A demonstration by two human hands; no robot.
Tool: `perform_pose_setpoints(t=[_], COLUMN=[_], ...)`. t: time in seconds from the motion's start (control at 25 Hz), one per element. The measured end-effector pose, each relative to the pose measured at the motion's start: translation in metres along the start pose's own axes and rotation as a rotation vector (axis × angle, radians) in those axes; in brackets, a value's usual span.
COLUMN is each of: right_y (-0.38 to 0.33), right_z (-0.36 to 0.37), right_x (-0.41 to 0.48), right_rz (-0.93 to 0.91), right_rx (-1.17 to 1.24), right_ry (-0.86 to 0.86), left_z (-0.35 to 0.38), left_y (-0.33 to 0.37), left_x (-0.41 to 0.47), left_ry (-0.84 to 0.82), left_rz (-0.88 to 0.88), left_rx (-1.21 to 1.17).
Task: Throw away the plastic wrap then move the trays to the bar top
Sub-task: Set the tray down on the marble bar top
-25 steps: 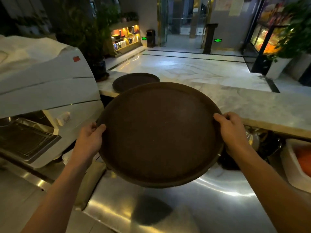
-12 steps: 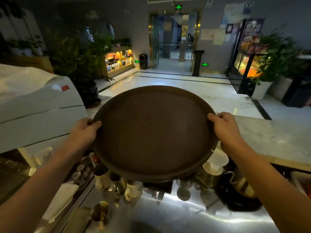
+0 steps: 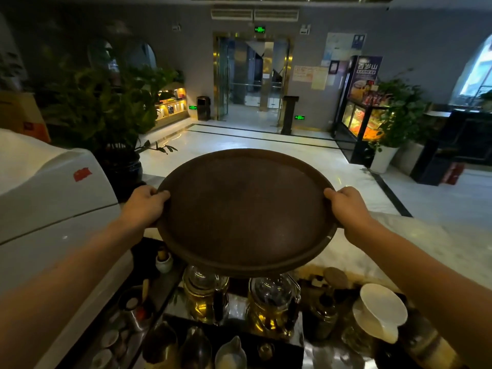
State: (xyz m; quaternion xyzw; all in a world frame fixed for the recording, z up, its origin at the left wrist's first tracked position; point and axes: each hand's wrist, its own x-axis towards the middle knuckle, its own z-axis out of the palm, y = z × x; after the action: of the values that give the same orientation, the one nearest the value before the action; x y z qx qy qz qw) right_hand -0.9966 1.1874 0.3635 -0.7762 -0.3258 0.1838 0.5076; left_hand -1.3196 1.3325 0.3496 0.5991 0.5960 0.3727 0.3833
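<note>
A large round dark brown tray (image 3: 246, 209) is held level in the air in front of me, over the edge of the marble bar top (image 3: 415, 243). My left hand (image 3: 145, 205) grips its left rim and my right hand (image 3: 346, 206) grips its right rim, thumbs on top. The tray hides most of the bar top behind it, including the spot where a second tray lay earlier. No plastic wrap is in view.
A white coffee machine (image 3: 50, 209) stands at my left. Below the tray, glass teapots (image 3: 271, 304), a white ceramic dripper (image 3: 380, 310), cups and small pitchers crowd the steel counter. Beyond the bar lies a marble lobby floor with potted plants.
The tray has been raised and carried forward from over the steel counter to the bar top's edge. My view has tilted up; the second tray is now hidden.
</note>
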Motion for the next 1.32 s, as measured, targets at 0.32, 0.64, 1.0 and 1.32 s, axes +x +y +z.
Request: perform_pose_setpoints(t=[0.32, 0.64, 1.0, 1.32], right_y=[-0.014, -0.011, 0.045, 0.077], right_z=[0.076, 0.155, 0.238, 0.263], right_x=[0.093, 0.176, 0.181, 0.172], right_rz=[0.054, 0.101, 0.094, 0.126], right_rx=[-0.217, -0.309, -0.369, -0.404], right_ry=[-0.009, -0.027, -0.098, -0.133], left_z=[0.016, 0.045, 0.056, 0.06], left_y=[-0.006, -0.035, -0.11, -0.147], left_x=[0.13, 0.241, 0.29, 0.286], left_ry=[-0.057, -0.062, 0.012, 0.02], left_rz=[0.005, 0.035, 0.007, -0.026], left_rx=[0.089, 0.261, 0.604, 0.676])
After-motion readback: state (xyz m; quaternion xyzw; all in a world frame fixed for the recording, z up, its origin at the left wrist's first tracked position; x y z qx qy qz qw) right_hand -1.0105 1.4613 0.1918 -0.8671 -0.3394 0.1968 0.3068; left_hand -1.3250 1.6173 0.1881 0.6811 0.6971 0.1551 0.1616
